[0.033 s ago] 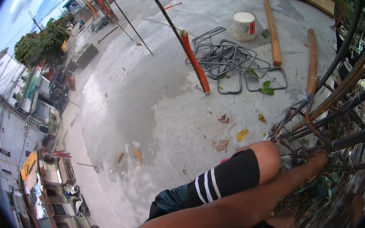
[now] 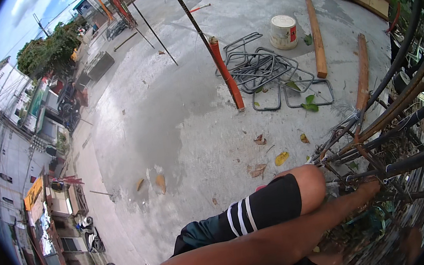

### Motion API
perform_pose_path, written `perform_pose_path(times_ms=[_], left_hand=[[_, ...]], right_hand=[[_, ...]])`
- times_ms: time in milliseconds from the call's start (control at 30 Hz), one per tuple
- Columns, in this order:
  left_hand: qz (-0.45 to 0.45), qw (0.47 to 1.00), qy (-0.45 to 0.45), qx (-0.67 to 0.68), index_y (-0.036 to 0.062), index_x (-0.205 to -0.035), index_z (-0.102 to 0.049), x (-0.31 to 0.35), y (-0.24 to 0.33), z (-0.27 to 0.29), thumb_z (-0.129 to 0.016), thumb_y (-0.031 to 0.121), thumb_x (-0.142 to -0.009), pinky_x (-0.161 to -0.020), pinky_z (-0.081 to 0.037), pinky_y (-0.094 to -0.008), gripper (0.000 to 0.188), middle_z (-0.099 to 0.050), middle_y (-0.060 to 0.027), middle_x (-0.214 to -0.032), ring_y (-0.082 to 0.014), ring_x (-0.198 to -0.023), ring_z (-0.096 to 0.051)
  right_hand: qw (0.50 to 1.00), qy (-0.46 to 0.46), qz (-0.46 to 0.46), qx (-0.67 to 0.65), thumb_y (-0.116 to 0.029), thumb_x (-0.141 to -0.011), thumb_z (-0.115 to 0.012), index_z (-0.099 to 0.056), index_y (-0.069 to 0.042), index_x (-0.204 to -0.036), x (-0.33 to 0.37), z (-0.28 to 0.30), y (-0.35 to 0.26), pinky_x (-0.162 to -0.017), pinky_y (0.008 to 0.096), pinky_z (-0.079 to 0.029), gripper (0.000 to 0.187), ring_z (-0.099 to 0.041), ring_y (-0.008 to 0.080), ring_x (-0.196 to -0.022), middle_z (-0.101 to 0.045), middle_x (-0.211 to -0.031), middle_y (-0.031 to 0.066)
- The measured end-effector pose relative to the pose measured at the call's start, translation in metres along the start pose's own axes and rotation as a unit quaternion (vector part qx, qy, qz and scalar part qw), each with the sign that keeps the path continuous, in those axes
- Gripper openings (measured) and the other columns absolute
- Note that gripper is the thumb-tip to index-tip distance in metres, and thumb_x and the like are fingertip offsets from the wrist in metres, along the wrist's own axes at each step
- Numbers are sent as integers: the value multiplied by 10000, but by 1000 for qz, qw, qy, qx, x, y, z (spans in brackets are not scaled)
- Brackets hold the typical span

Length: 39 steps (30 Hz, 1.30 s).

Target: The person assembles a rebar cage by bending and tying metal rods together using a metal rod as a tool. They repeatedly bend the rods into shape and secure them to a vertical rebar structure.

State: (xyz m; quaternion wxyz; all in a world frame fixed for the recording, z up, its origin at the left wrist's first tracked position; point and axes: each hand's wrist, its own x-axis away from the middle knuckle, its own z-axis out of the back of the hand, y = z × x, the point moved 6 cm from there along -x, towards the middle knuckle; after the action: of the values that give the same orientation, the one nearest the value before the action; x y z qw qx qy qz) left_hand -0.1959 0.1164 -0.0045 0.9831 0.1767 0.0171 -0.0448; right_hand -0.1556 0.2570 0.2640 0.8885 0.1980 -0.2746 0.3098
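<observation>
From the lower edge my left forearm stretches right across my bent leg in black striped shorts (image 2: 265,211). At its end my left hand (image 2: 367,189) is closed at a steel bar (image 2: 409,164) of a rebar cage, partly hidden among the bars. Thin tie wire (image 2: 349,117) sticks out around the cage's near end. My right hand is hard to make out; a blurred brown shape low at the right, beyond the bars, may be it. Another patch of skin (image 2: 331,261) shows under the left forearm, and I cannot tell what part it is.
On the concrete slab (image 2: 198,149) lie a pile of bent steel stirrups (image 2: 262,69), two wooden pieces (image 2: 316,37) and dry leaves (image 2: 282,158). A white bucket (image 2: 283,32) stands behind. An upright bar rises from an orange pipe (image 2: 226,76). The slab's left edge drops to a street.
Almost nothing differs. The skin patch under my forearm and the blurred shape at the lower right have shifted slightly; my left hand stays at the bars.
</observation>
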Motion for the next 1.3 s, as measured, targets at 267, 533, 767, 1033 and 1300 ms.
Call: perform_pose_path(times_ms=[267, 533, 767, 1033, 1300], left_hand=[[111, 955, 55, 270, 73, -1114, -510, 23, -43, -23, -435, 330, -884, -883, -339, -455, 353, -521, -101, -1096, -274, -1030, -487], [-22, 989, 118, -92, 53, -784, -686, 11, -20, 53, -576, 146, -736, -701, -495, -461, 153, -661, -150, -783, -333, -771, -650], [50, 997, -55, -3, -7, -775, -697, 11, 6, 83, -561, 137, -712, -723, -527, -438, 208, -663, -235, -817, -371, -787, -663], [26, 983, -73, 164, -47, -726, -652, 26, 0, 30, -513, 132, -751, -679, -482, -424, 229, -641, -247, -736, -392, -759, -638], [208, 913, 81, 342, -45, -765, -599, 76, 19, 32, -500, 244, -875, -645, -417, -461, 325, -587, -250, -706, -437, -702, -564]], right_hand=[[993, 77, -49, 74, -63, -650, -613, -677, -39, -928, -5, -7, 10, -747, 448, -516, 286, -626, 377, -823, -641, -806, 204], [972, -86, -72, -205, -88, -740, -646, -571, 43, -994, 5, -75, 47, -608, 418, -508, 295, -654, 291, -613, -639, -702, 168], [882, -62, -107, -454, -40, -750, -632, -541, 57, -1020, 35, -150, 23, -534, 364, -495, 301, -641, 220, -535, -609, -674, 168], [642, -6, -124, -757, -45, -778, -593, -516, 7, -918, 44, -244, -58, -432, 282, -444, 168, -589, 165, -472, -594, -621, 97], [456, 10, -126, -881, -84, -826, -611, -493, -24, -845, 28, -270, -155, -398, 268, -408, 134, -574, 150, -471, -573, -605, 64]])
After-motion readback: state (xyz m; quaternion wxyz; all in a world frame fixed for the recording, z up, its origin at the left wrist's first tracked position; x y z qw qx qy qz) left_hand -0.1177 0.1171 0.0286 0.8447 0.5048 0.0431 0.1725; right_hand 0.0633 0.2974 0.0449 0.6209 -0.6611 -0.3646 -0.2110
